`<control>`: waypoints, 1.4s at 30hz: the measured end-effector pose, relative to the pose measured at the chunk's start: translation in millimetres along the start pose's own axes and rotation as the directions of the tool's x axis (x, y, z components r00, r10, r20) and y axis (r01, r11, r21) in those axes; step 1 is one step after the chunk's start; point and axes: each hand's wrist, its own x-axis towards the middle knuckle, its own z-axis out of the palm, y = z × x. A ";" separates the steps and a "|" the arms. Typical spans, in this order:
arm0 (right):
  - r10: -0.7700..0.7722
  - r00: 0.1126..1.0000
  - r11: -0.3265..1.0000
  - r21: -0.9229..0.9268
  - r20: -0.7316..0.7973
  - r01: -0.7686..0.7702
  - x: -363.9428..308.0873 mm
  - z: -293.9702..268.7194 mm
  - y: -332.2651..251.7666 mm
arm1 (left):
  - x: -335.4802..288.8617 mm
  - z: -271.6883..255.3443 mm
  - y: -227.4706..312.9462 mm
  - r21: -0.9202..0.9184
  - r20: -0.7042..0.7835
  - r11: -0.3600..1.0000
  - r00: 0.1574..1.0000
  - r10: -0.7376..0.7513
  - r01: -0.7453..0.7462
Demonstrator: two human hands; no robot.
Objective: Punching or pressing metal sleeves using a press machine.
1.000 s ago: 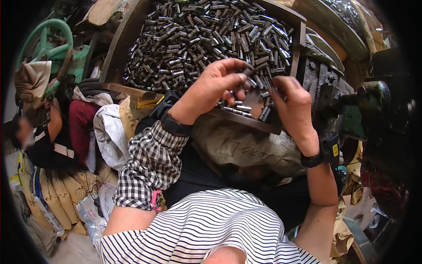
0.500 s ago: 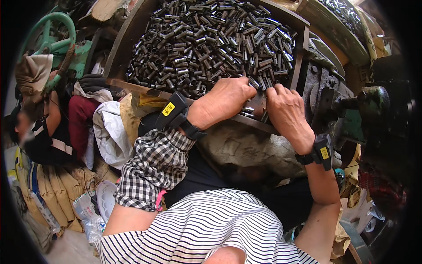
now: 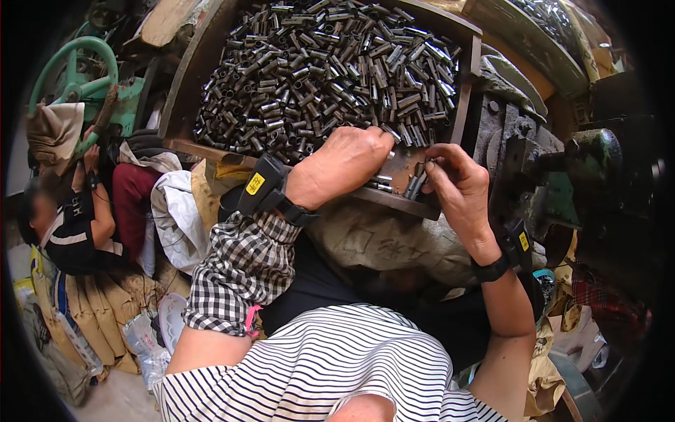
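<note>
A wooden tray [image 3: 460, 119] holds a heap of short, dark metal tubes [image 3: 316, 77]. My left hand [image 3: 344, 165] lies over its near edge, fingers curled at the border of the heap; what they hold, if anything, is hidden. Just to the right, my right hand [image 3: 463, 184] has thumb and forefinger pinched at the end of a metal tube [image 3: 416, 181] in the tray's near right corner. Between the hands, a few loose tubes [image 3: 382, 183] rest on the brown tray bottom.
Right of the tray stands a dark, greasy machine [image 3: 598, 169]. Further left is a green handwheel [image 3: 74, 67], with another person [image 3: 77, 218] beside it. White sacking [image 3: 179, 218] hangs near my left arm, and a pale sack [image 3: 380, 235] lies below the tray.
My right hand has turned and its thumb and forefinger now show at the tubes in the corner. My left hand has shifted slightly left. The gap between the hands shows more of the tray bottom.
</note>
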 end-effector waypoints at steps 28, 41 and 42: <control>0.383 0.918 0.618 0.708 0.107 -0.340 2.5 -10.7 0.8 | 11.6 -4.2 18.6 -0.927 0.308 -0.288 0.925 -0.221 0.240; 0.419 0.904 0.572 0.748 0.085 -0.335 -2.0 -7.4 -2.7 | 9.2 -1.5 19.5 -0.924 0.316 -0.298 0.919 -0.234 0.241; 0.415 0.906 0.573 0.752 0.075 -0.325 -2.3 -7.2 -2.6 | 9.8 -0.2 21.0 -0.924 0.315 -0.298 0.920 -0.235 0.241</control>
